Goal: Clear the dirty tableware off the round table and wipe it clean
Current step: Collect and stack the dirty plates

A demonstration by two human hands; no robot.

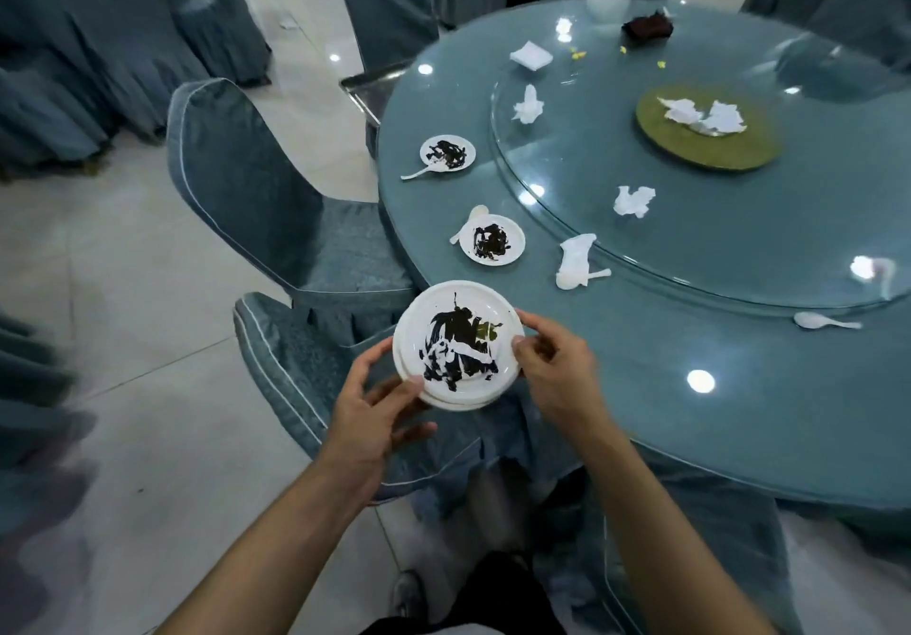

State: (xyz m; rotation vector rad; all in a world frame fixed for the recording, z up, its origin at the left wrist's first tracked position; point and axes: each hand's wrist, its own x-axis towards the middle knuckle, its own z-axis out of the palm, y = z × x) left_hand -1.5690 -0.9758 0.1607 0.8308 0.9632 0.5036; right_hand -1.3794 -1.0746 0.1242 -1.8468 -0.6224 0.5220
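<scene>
Plates (456, 346) (stacked, smeared) between left grip (374, 403) and right grip (554, 363)

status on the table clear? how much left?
Early. Done: a few dirty white plates already stacked. In hand: left hand and right hand grip that stack at the round teal table's edge. Left: two smeared small plates, white spoons, crumpled napkins, green mat, then wiping.
</scene>
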